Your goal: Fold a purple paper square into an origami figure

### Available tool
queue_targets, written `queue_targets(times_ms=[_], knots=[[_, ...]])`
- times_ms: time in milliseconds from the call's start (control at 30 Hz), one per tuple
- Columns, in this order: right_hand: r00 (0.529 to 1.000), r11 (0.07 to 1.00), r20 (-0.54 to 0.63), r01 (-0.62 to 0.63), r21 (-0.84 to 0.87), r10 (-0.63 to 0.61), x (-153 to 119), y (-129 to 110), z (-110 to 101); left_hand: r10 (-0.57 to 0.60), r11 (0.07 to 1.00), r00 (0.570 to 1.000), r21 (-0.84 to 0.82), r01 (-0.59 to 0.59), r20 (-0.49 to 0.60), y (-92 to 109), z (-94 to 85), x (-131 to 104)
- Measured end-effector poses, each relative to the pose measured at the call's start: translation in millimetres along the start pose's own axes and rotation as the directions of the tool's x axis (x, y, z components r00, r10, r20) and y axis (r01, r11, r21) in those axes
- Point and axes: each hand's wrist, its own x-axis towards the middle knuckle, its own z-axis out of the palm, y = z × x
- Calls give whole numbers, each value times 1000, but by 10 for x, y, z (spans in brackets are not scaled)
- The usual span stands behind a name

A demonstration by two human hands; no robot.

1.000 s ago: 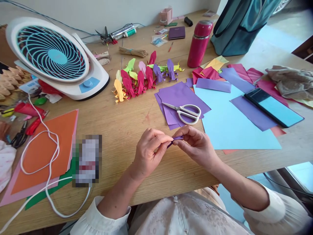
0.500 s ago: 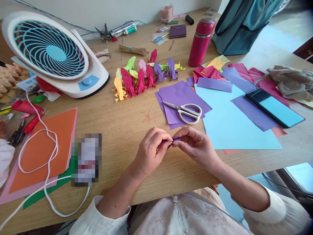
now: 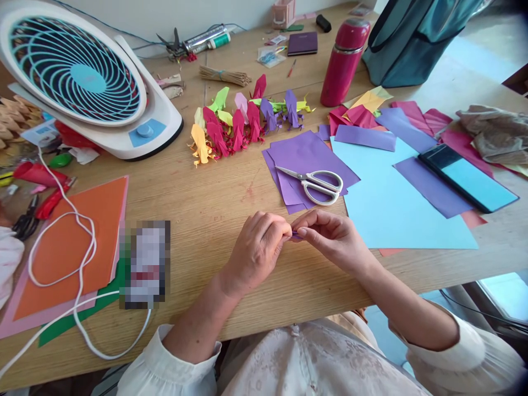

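Between my two hands is a small piece of folded purple paper [image 3: 295, 235], mostly covered by the fingers. My left hand [image 3: 260, 245] is closed round its left part, knuckles up. With thumb and forefinger my right hand [image 3: 330, 236] pinches the right end. Just beyond the hands, white-handled scissors [image 3: 317, 184] lie on a stack of purple paper sheets [image 3: 313, 151]. Farther back stand several folded paper figures [image 3: 237, 129] in red, purple, yellow, green and pink.
A fan [image 3: 91, 82] stands at the back left, orange sheets [image 3: 78, 236] and a white cable [image 3: 82, 275] below it. To the right lie a light blue sheet [image 3: 396, 214] and a phone [image 3: 470, 179]. A red flask [image 3: 344, 63] and teal bag [image 3: 412, 44] stand behind.
My left hand has rolled over and closed further, so less of the purple paper shows. My right hand keeps its pinch. The view has shifted slightly.
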Motion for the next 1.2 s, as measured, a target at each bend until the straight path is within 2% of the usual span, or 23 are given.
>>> queue_targets(times_ms=[200, 400, 733, 967, 1067, 1200], knots=[[997, 968, -41, 54, -245, -67, -45, 10, 6, 2, 1000, 1000, -19, -2, -20, -11, 33, -6], [996, 944, -41, 65, -323, -83, -50, 7, 0, -15, 999, 999, -30, 14, -34, -14, 54, 4], [988, 920, -11, 140, -365, -154, -52, 6, 1, -38, 998, 997, -51, 35, -70, -7, 73, 6], [992, 960, 33, 128, -250, -123, -68, 6, 5, -48, 999, 993, -21, 46, -105, -7, 53, -6], [983, 960, 33, 183, -212, -180, -76, 49, 15, -47, 999, 992, -11, 46, -121, -4, 45, -11], [952, 886, 27, 294, -359, -305, -74, 97, 27, -44, 999, 992, -2, 44, -121, 10, 45, -16]])
